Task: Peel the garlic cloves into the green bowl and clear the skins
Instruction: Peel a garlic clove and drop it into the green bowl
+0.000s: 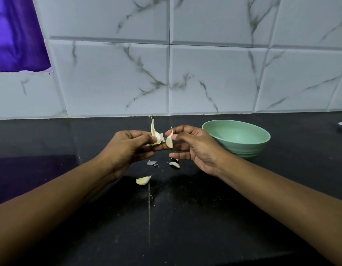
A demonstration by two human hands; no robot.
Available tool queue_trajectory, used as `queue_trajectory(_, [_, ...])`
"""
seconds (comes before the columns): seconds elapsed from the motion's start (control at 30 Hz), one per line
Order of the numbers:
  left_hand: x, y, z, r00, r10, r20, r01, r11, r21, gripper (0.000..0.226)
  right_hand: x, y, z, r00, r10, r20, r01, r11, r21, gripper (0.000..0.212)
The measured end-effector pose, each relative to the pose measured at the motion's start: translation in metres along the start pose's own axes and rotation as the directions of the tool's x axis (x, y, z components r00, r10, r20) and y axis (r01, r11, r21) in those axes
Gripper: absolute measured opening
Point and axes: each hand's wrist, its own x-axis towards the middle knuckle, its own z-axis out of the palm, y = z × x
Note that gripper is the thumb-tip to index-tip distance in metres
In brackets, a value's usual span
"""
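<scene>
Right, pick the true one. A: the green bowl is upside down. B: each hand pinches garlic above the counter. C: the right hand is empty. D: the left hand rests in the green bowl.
B: the left hand pinches a garlic clove and the right hand a second clove above the black counter; the green bowl stands upright, apart.

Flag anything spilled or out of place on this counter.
Garlic skin scraps lie loose on the black counter, with pale crumbs near its seam. A garlic clove and a second clove lie there too, outside the green bowl. Nothing looks damaged.
</scene>
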Motion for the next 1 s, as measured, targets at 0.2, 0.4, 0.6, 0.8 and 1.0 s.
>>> queue_trajectory(0.2, [0.002,-0.002,-0.003,0.999,-0.017,-0.027,0.017,1.000,-0.009,0.019,-0.001,-0.001,-0.002,1.000,0.004,0.020,-0.002,0.998,-0.070,0.014])
queue_trajectory(0.4, [0.006,-0.002,-0.009,0.997,-0.067,-0.027,0.067,0.998,-0.010,0.020,0.001,-0.007,-0.011,0.992,-0.118,-0.053,0.068,0.823,-0.564,0.011])
queue_trajectory(0.6, [0.006,-0.001,-0.012,0.996,-0.088,-0.003,0.088,0.996,-0.009,0.018,0.002,-0.003,-0.019,0.999,0.012,-0.039,-0.039,0.604,-0.796,0.008])
queue_trajectory(0.8, [0.007,-0.003,-0.012,0.993,-0.106,0.042,0.107,0.994,-0.016,0.020,-0.002,-0.006,-0.020,0.996,0.047,-0.076,-0.086,0.294,-0.952,0.012])
queue_trajectory(1.0, [0.006,-0.006,-0.008,0.997,-0.074,0.022,0.074,0.997,-0.012,0.012,-0.002,-0.006,-0.007,0.980,-0.200,-0.019,0.101,0.573,-0.813,0.012])
